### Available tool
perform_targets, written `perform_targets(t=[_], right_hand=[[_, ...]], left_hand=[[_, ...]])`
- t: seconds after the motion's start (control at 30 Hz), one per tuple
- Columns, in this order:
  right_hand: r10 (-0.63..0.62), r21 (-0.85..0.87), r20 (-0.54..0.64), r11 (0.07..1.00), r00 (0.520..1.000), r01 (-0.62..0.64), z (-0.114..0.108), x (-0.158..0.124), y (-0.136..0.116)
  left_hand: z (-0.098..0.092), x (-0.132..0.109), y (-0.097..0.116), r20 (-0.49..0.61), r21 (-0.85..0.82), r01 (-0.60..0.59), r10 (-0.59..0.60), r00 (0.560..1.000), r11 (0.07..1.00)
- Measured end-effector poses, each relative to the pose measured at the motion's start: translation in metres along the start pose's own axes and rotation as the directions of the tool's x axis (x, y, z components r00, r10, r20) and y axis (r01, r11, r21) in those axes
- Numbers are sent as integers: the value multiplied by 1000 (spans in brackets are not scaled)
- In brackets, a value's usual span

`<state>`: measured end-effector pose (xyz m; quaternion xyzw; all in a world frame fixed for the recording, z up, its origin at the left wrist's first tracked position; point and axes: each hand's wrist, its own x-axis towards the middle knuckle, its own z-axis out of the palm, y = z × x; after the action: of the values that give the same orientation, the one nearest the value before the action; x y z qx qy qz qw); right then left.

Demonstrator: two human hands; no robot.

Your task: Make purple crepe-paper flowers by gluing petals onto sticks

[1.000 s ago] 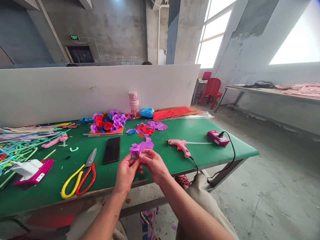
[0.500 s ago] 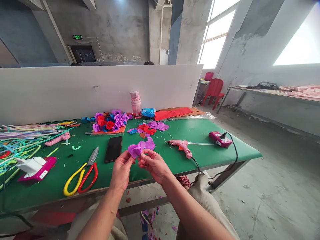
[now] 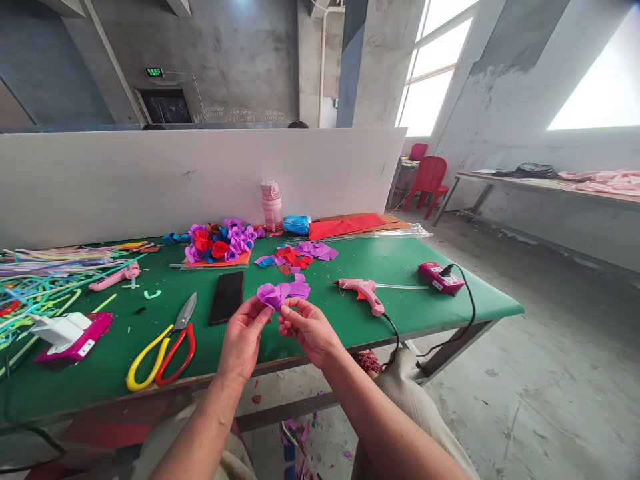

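Between my fingertips is a purple paper flower [image 3: 271,295], held above the table's front edge. My left hand [image 3: 243,335] pinches it from the left, and my right hand [image 3: 309,328] pinches its lower right side. Just behind it lie loose purple paper petals [image 3: 300,287]. A black phone [image 3: 227,298] rests left of the flower, with red-and-yellow-handled scissors [image 3: 170,343] farther left. On the right a pink glue gun [image 3: 364,292] lies on its side, a clear glue stick in its back end. The undersides of my fingers are hidden.
A pile of finished paper flowers [image 3: 220,243] and cut petals [image 3: 295,257] lie behind. A pink bottle [image 3: 271,208] stands by the white partition [image 3: 200,173]. Power strips [image 3: 441,278] sit at both sides, one with a cord. Colourful strips [image 3: 40,280] crowd the green table's [image 3: 310,340] left.
The flower has turned slightly in my fingers, its petals now more cupped. Both hands stay in nearly the same place.
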<state>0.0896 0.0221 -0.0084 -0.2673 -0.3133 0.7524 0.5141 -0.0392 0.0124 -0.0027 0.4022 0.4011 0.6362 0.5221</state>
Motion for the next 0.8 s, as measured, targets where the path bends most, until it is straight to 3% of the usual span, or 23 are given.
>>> perform_targets(t=[0.5, 0.67, 0.8], right_hand=[[40, -120, -20, 992, 999, -42, 1, -2, -1], [-12, -230, -11, 973, 1000, 10, -3, 1, 2], [-118, -190, -13, 975, 993, 114, -5, 4, -1]], left_hand=[[-5, 3, -4, 6, -41, 56, -56, 998, 998], [-6, 2, 1, 11, 4, 116, -116, 993, 993], [-8, 4, 6, -30, 38, 55, -54, 998, 998]])
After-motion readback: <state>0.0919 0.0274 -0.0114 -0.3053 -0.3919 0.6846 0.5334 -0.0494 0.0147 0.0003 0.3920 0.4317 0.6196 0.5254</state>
